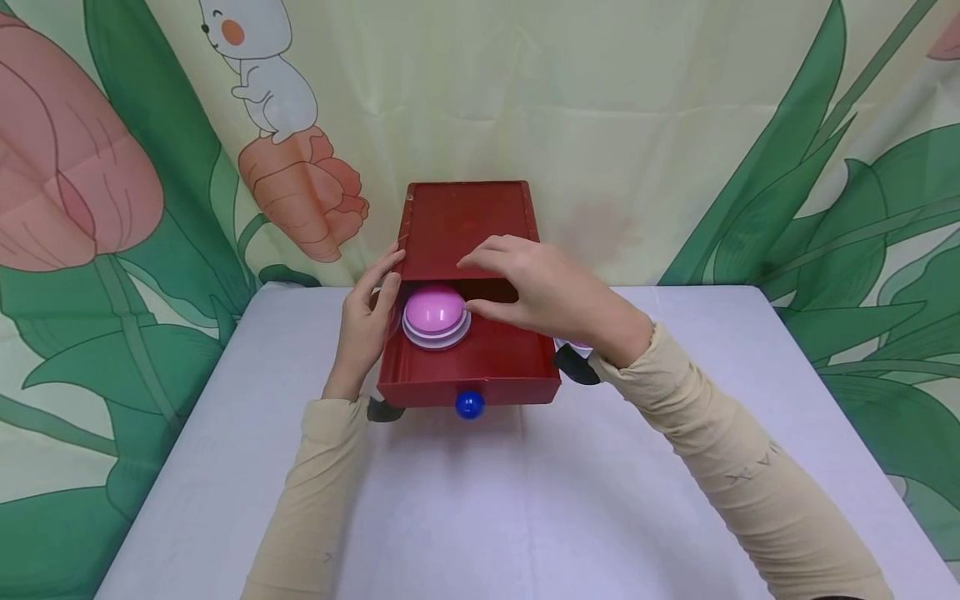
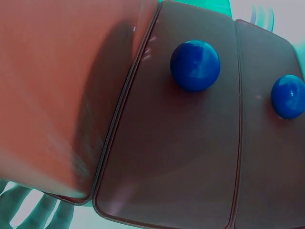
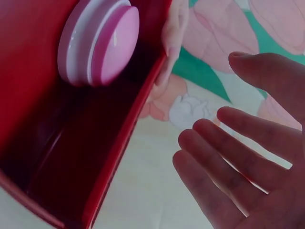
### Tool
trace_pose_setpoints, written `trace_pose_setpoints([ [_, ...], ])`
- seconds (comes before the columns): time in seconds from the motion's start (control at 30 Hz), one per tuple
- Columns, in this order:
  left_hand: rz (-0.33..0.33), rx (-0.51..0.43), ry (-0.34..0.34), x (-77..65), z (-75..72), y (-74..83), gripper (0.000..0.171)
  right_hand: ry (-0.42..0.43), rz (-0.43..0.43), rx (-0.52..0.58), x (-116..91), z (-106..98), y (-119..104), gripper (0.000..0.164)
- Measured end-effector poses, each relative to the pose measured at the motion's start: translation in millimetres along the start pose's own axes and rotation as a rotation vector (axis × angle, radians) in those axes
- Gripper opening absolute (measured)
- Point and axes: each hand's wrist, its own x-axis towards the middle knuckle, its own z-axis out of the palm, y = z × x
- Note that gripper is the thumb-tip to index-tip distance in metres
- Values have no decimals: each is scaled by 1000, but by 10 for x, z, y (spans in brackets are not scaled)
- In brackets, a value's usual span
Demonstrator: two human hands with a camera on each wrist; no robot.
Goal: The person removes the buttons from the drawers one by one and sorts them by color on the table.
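Observation:
A red drawer cabinet (image 1: 472,225) stands on the table with its top drawer (image 1: 495,358) pulled out. Inside the drawer, at its left, sits a round pink-domed button (image 1: 435,312) on a white base, also visible in the right wrist view (image 3: 114,45). My left hand (image 1: 365,321) rests against the cabinet's left side, fingers extended. Above the drawer, just right of the pink button, hovers my right hand (image 1: 521,283); its fingers are spread from the thumb and hold nothing. In the right wrist view the right hand (image 3: 257,152) is apart from the drawer.
A blue knob (image 1: 469,405) sticks out from the drawer's front. Lower drawer fronts with blue knobs (image 2: 195,66) show in the left wrist view. Part of another pink and white thing (image 1: 576,344) peeks out by the right wrist. A printed curtain (image 1: 600,125) hangs behind the white-covered table (image 1: 465,517).

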Motion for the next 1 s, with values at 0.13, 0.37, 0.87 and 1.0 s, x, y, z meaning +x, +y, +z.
trace_pose_setpoints([
  [0.13,-2,-8,-3,4,-6,-9,41,-37,-32,26,66,57,-25,43],
  [0.37,11,2,-3,3,-15,-25,41,-113,-40,32,157,132,-64,43],
  [0.87,-1,7,-9,10,-19,-19,41,-297,-72,60,316,290,-96,55],
  [1.0,0,6,-8,7,-19,-24,41,-356,-62,34,348,342,-96,61],
])
